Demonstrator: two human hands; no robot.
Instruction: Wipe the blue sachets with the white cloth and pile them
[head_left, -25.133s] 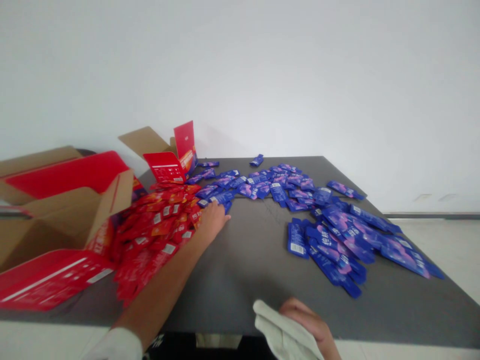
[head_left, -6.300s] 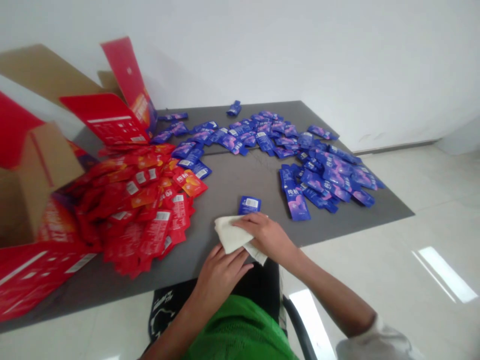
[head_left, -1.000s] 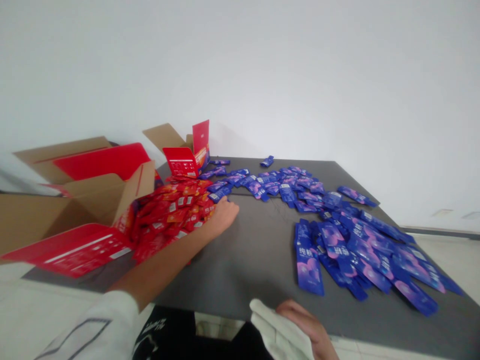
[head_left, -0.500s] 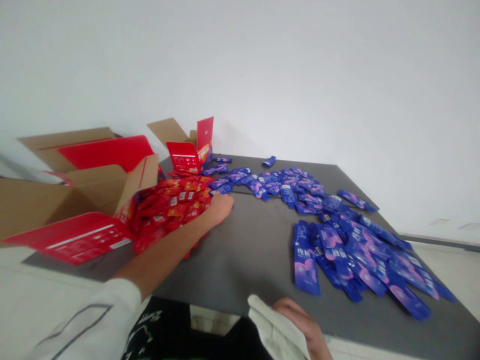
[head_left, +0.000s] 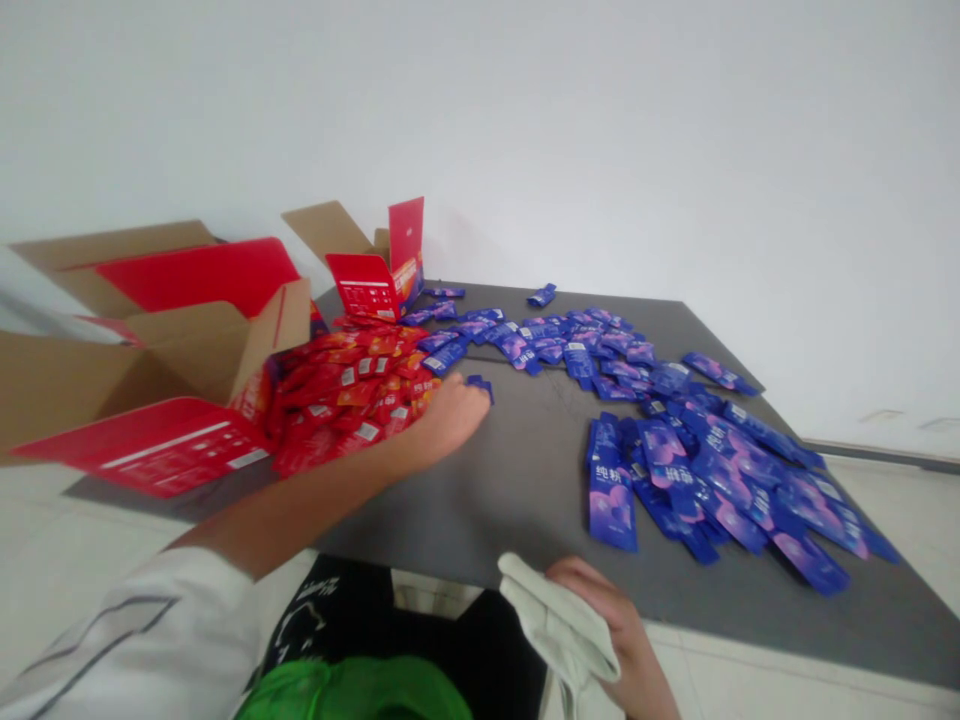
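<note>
The left hand (head_left: 450, 420) is resting with curled fingers, its grip unclear, on the tabletop (head_left: 480, 500) beside the heaped red sachets (head_left: 345, 400), a small blue sachet (head_left: 480, 388) just past it, while the right hand (head_left: 592, 600) is clenching a white cloth (head_left: 559, 625) at the near edge.

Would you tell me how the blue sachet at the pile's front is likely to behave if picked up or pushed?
The blue sachet is probably light and floppy, since it lies flat. Its glossy film looks slippery, so a push may slide it. Being flat, it seems unlikely to roll.
</note>
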